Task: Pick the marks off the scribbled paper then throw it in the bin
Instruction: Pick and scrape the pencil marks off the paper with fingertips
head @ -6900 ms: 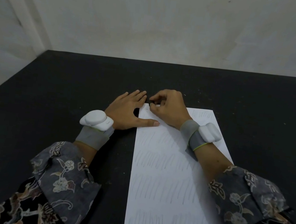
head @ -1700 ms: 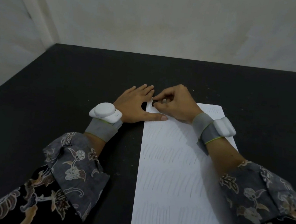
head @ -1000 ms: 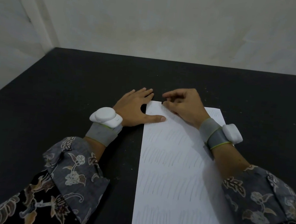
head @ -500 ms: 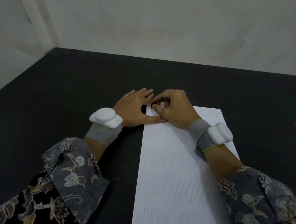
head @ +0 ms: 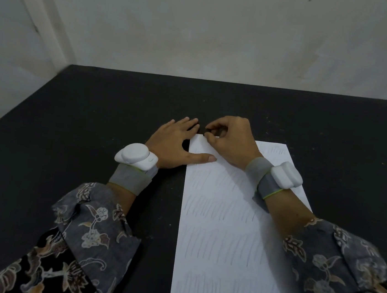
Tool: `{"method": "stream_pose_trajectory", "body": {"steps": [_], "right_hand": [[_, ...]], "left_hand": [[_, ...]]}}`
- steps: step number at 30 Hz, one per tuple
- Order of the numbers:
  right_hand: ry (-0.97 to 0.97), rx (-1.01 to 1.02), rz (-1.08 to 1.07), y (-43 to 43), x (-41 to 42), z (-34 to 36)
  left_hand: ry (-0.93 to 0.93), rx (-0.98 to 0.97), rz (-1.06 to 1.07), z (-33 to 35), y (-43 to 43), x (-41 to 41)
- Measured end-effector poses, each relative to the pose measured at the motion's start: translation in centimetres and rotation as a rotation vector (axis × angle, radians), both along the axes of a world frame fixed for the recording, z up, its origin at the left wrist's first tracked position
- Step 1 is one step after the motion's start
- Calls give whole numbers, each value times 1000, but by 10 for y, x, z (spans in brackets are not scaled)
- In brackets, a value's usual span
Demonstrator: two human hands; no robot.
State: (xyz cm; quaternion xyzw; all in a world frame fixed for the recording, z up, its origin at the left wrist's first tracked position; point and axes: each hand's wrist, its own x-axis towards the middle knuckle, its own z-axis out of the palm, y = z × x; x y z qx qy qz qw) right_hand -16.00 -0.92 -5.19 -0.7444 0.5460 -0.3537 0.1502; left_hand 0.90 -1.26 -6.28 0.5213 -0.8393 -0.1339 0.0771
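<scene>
Head view: white sheet of paper point(head: 226, 233) lying flat on a black table point(head: 94, 124), long edge running away from the camera, covered in rows of faint pencil strokes. Left hand point(head: 176, 144) spread flat at the paper's far left corner, fingers straight and resting on the table just beside the sheet, thumb point(head: 201, 158) stretched out sideways onto the paper and pressing it down. Right hand point(head: 233, 143) set on the far end of the sheet, fingers curled in tight, thumb and forefinger tips meeting at the paper's far edge around a small dark object point(head: 209, 131), too small to identify; cannot tell for sure whether it is gripped or only touched. The two hands close together, fingertips almost meeting at the corner. A grey strap with a white device on the left wrist point(head: 136, 157) and the same on the right wrist point(head: 285, 175). Patterned floral sleeves point(head: 93, 226) covering both forearms. A pale wall point(head: 223, 30) rising behind the table's far edge, meeting a second wall at the left corner. No bin anywhere in the frame.
</scene>
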Motion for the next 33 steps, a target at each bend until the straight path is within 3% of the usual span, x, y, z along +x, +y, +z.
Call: {"method": "stream_pose_trajectory", "body": {"steps": [6, 30, 33], "right_hand": [[-40, 86, 30, 2, -16, 3], [9, 56, 10, 1, -12, 4], [1, 88, 82, 3, -13, 5]], "left_hand": [[4, 2, -18, -2, -1, 0], [40, 20, -25, 0, 0, 1], [38, 22, -23, 0, 0, 1]]}}
